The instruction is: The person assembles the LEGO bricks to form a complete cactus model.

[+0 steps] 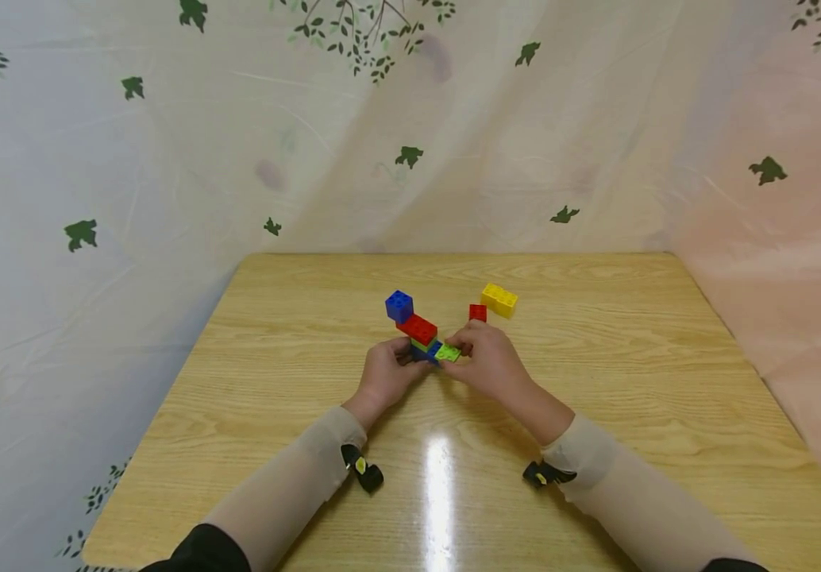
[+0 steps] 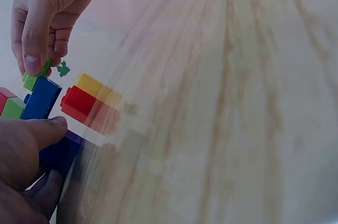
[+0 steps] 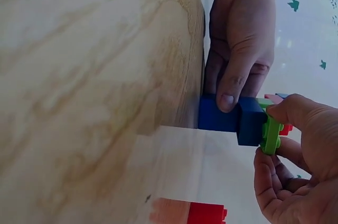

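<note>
A small stepped build of toy bricks stands between the two hands. Its top is a blue brick (image 1: 399, 307), with a red brick (image 1: 418, 328) beneath and green and blue bricks lower down. My left hand (image 1: 384, 375) grips the lowest blue brick (image 3: 217, 113) between thumb and fingers. In the right wrist view, another blue brick (image 3: 251, 121) sits on that one, offset to the side. My right hand (image 1: 494, 363) pinches a thin light-green brick (image 1: 448, 352) against this upper blue brick. Whether it is fully seated I cannot tell.
Just beyond the right hand lie a loose red brick (image 1: 478, 312) and a yellow brick (image 1: 499, 299), close together. The wooden table (image 1: 596, 318) ends at the back and sides against a leaf-patterned cloth (image 1: 482, 119).
</note>
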The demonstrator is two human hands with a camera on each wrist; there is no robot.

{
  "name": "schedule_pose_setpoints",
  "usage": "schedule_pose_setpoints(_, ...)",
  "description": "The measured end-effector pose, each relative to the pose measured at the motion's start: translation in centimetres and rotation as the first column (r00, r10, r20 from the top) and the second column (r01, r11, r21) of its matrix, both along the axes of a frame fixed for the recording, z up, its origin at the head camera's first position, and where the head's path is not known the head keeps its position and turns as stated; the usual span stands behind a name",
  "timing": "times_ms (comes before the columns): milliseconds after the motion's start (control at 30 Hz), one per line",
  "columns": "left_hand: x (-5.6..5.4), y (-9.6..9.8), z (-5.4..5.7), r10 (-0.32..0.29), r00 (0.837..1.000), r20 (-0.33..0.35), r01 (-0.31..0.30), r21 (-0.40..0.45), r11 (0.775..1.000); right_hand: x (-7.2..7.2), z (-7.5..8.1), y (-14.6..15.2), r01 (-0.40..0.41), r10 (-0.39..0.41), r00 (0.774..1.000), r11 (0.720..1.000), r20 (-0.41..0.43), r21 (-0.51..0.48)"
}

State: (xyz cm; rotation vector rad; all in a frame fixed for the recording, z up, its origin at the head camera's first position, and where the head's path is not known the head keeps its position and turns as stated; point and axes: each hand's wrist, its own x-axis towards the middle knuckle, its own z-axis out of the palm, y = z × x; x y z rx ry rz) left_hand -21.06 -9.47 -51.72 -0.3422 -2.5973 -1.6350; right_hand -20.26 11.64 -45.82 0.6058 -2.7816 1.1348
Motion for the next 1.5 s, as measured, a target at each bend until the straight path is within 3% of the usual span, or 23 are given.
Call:
schedule_pose_setpoints(1100, 0.0, 0.0, 0.2, 0.0, 1.0, 0.011, 0.0, -0.026, 1.0, -0.3, -0.1, 0.6, -0.024, 0.024, 0.999, 1.0, 0.049, 0.0)
schedule_pose_setpoints(1500, 0.1, 0.0, 0.2, 0.0, 0.999, 0.038, 0.001, -0.022, 1.0, -0.7, -0.3, 2.3, -0.053, 0.056, 0.99, 0.998, 0.131, -0.026)
